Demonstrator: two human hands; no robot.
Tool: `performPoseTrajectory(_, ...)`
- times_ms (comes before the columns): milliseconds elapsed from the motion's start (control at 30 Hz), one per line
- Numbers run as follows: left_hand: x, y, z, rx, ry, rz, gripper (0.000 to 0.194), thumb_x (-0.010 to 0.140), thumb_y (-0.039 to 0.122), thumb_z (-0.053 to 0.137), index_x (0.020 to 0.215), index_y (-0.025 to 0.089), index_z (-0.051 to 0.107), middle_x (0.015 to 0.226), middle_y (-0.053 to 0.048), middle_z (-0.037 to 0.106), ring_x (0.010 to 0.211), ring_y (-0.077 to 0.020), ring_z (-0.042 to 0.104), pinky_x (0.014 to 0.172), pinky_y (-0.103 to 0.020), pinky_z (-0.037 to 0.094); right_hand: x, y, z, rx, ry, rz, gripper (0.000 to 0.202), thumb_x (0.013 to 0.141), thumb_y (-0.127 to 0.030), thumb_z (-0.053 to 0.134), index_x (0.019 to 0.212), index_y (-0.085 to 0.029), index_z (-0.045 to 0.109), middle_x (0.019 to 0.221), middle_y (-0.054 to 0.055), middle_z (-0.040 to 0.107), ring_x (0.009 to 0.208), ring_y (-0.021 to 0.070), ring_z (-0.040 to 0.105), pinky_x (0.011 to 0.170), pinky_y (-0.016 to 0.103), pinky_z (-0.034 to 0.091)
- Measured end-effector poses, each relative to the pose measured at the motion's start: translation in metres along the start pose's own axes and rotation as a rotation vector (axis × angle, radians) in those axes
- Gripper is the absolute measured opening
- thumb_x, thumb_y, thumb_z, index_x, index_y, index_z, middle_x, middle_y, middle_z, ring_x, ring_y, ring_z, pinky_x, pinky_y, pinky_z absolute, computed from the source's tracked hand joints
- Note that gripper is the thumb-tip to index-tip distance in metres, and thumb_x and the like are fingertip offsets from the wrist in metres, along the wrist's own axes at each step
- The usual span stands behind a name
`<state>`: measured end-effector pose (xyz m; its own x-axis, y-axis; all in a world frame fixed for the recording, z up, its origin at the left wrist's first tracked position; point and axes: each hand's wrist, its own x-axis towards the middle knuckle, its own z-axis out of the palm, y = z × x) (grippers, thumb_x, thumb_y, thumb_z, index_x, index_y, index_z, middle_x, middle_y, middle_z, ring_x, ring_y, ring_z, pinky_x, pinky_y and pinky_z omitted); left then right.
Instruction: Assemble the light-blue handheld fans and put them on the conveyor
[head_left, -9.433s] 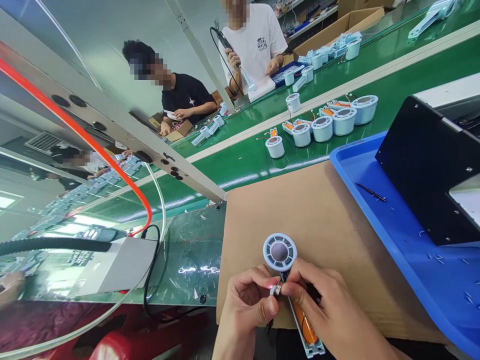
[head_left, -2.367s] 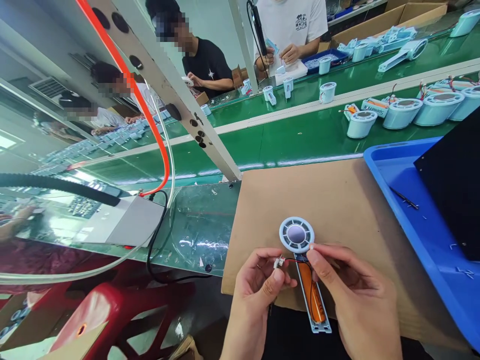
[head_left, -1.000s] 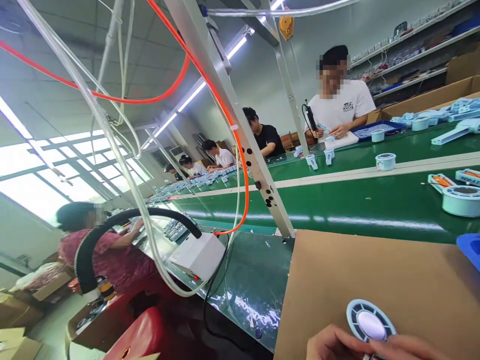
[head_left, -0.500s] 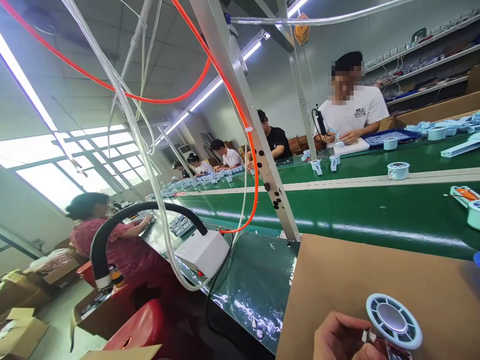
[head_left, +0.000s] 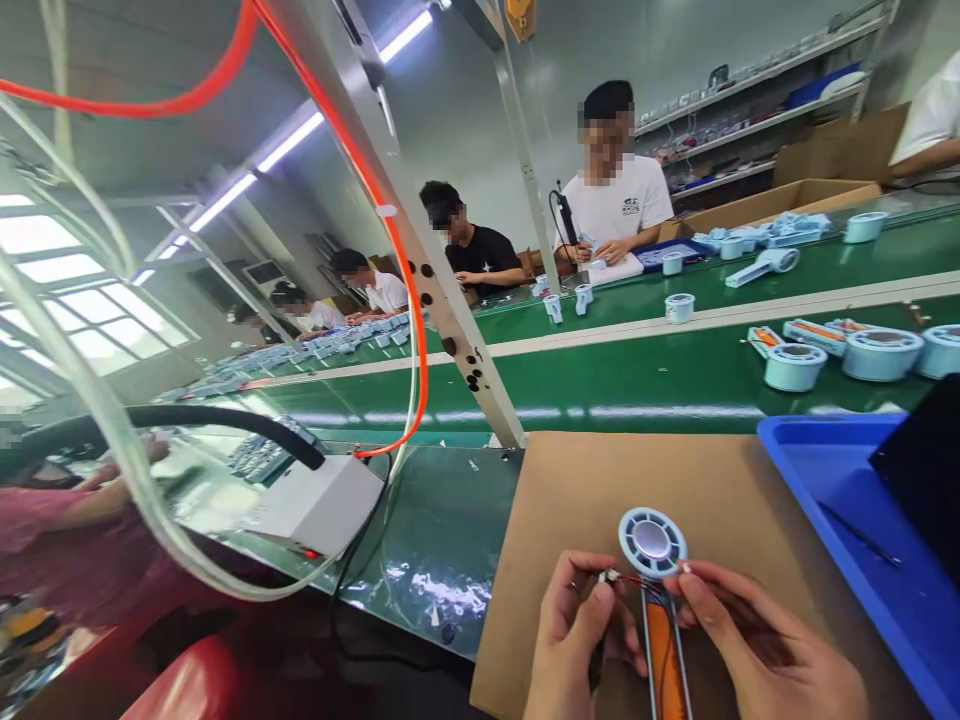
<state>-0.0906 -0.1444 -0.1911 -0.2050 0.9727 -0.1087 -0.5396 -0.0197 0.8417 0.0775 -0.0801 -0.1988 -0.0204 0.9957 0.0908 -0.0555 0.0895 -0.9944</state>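
A light-blue handheld fan (head_left: 652, 541) lies in front of me with its round, slotted head pointing away. Its handle is open and shows an orange strip (head_left: 664, 655) with thin dark and red wires along it. On the left, my left hand (head_left: 574, 625) pinches a small wire connector (head_left: 607, 577) between thumb and finger. My right hand (head_left: 757, 635), at the other side of the fan head, has thumb and forefinger closed on a tiny white piece (head_left: 684, 568), likely another connector. Brown cardboard (head_left: 562, 500) lies under the fan.
A blue tray (head_left: 847, 580) with a dark object is at the right. More fans (head_left: 795, 367) stand on the green conveyor (head_left: 600, 385). A white box (head_left: 319, 505) with a black hose sits left of a metal post (head_left: 457, 320). Co-workers (head_left: 619, 200) sit across the line.
The view has swung right, bringing the blue tray and more fans into sight. My right hand now shows at the fan, whose open handle is visible. The left hand still pinches the connector.
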Motion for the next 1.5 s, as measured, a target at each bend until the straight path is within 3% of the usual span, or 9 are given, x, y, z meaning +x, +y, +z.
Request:
performPoseTrajectory(167,-0.002,0.0,0.003,-0.025,0.031,-0.017,0.048,0.095,0.055,0.089,0.12,0.019,0.069,0.095,-0.005,0.07,0.071,-0.0144,0.067,0.059,-0.022,0.053,-0.001,-0.001,0.0,0.137,-0.079,0.023,0.047,0.095,-0.059,0.092,0.11,-0.014,0.088,0.101,0.014,0.078,0.081,0.0264,0.079,0.073,0.019,0.068)
performPoseTrajectory(367,-0.001,-0.003,0.005,-0.037,0.077,0.002,0.056,0.086,0.057,0.096,0.117,0.018,0.07,0.1,-0.006,0.069,0.073,-0.0153,0.066,0.06,-0.023,0.051,-0.005,-0.006,0.002,0.213,-0.152,-0.045,0.038,0.102,-0.055,0.085,0.106,-0.018,0.086,0.087,0.01,0.074,0.064,0.0181,0.069,0.063,0.019,0.064)
performPoseTrajectory(467,-0.001,-0.003,0.004,-0.039,0.081,0.004,0.056,0.085,0.054,0.098,0.116,0.018,0.071,0.101,-0.006,0.068,0.076,-0.0158,0.067,0.066,-0.026,0.053,-0.006,-0.01,0.005,0.217,-0.189,-0.104,0.028,0.105,-0.048,0.083,0.104,-0.02,0.086,0.094,0.009,0.075,0.076,0.0196,0.074,0.069,0.018,0.066)
performPoseTrajectory(567,-0.003,-0.001,0.004,-0.042,0.066,0.008,0.054,0.085,0.051,0.099,0.116,0.018,0.07,0.099,-0.004,0.068,0.074,-0.0134,0.065,0.069,-0.025,0.053,-0.008,-0.018,0.008,0.073,-0.219,-0.36,0.008,0.107,-0.028,0.078,0.106,-0.022,0.083,0.109,0.006,0.076,0.093,0.0187,0.078,0.081,0.016,0.066)
performPoseTrajectory(633,-0.004,-0.001,0.003,-0.046,0.043,0.007,0.052,0.086,0.05,0.099,0.115,0.018,0.07,0.095,-0.002,0.067,0.068,-0.0097,0.06,0.063,-0.022,0.049,-0.009,-0.023,0.01,-0.086,-0.222,-0.59,0.008,0.109,-0.017,0.072,0.111,-0.022,0.078,0.108,0.004,0.073,0.088,0.0136,0.076,0.081,0.013,0.064)
performPoseTrajectory(700,-0.005,-0.002,0.002,-0.05,0.012,0.0,0.05,0.088,0.05,0.098,0.114,0.019,0.069,0.085,0.002,0.064,0.058,-0.0064,0.052,0.056,-0.02,0.044,-0.009,-0.026,0.012,-0.2,-0.207,-0.709,0.011,0.111,-0.012,0.069,0.115,-0.022,0.074,0.107,0.002,0.071,0.083,0.0103,0.073,0.079,0.012,0.062)
performPoseTrajectory(800,-0.006,-0.006,0.0,-0.047,-0.034,-0.012,0.05,0.089,0.051,0.098,0.114,0.02,0.068,0.069,0.007,0.056,0.05,-0.0041,0.04,0.05,-0.017,0.037,-0.01,-0.024,0.013,-0.246,-0.203,-0.734,0.014,0.113,-0.011,0.068,0.122,-0.022,0.073,0.107,0.003,0.069,0.079,0.0089,0.07,0.076,0.012,0.061)
performPoseTrajectory(1000,-0.005,-0.008,-0.004,-0.028,-0.08,-0.032,0.051,0.092,0.056,0.093,0.117,0.02,0.068,0.054,0.011,0.044,0.043,-0.004,0.032,0.046,-0.016,0.03,-0.014,-0.019,0.014,-0.265,-0.177,-0.763,0.015,0.114,-0.012,0.067,0.125,-0.021,0.071,0.105,0.002,0.068,0.077,0.0079,0.069,0.075,0.013,0.059)
performPoseTrajectory(1500,-0.018,0.025,0.012,0.046,0.03,-0.129,0.048,0.083,0.048,0.104,0.11,0.019,0.078,0.07,0.006,0.055,0.049,-0.0009,0.039,0.049,-0.015,0.033,-0.013,-0.024,0.01,-0.37,-0.136,-0.845,0.013,0.115,-0.012,0.065,0.123,-0.02,0.071,0.106,0.003,0.07,0.086,0.0076,0.073,0.093,0.01,0.059)
